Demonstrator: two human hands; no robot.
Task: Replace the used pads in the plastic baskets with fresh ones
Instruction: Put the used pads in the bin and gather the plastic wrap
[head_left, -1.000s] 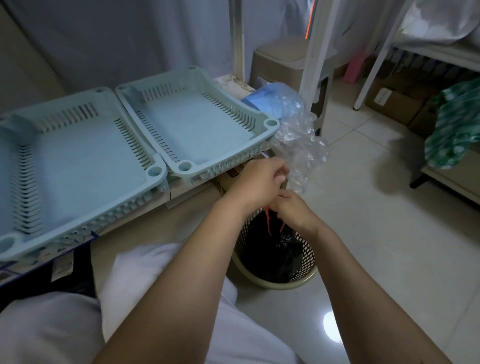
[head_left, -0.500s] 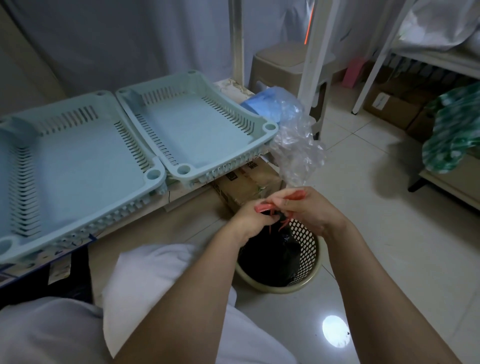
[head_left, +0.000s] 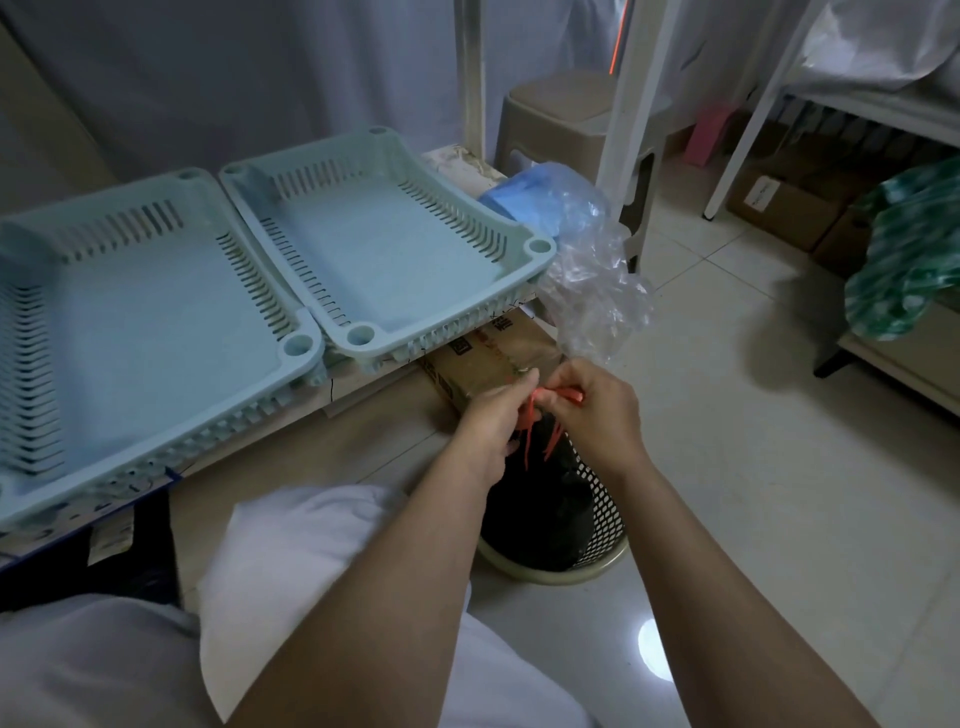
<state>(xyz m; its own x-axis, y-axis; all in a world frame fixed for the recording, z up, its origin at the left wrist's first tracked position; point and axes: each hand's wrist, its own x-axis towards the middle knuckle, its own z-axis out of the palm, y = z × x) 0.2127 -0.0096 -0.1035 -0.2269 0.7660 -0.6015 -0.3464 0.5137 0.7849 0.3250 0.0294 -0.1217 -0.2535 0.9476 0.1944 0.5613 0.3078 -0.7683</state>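
Both hands meet over the mesh wastebasket (head_left: 602, 499), lined with a black bag (head_left: 545, 499). The left hand (head_left: 493, 415) and right hand (head_left: 597, 410) each pinch the bag's orange drawstring (head_left: 563, 393), probably to tie the waste shut over the bin. The two pale-blue plastic baskets (head_left: 291, 332) sit side by side on the tabletop (head_left: 457, 156), each floor covered by a smooth blue pad (head_left: 384, 249). A clear plastic bag (head_left: 587, 280) of blue material hangs off the edge, within reach.
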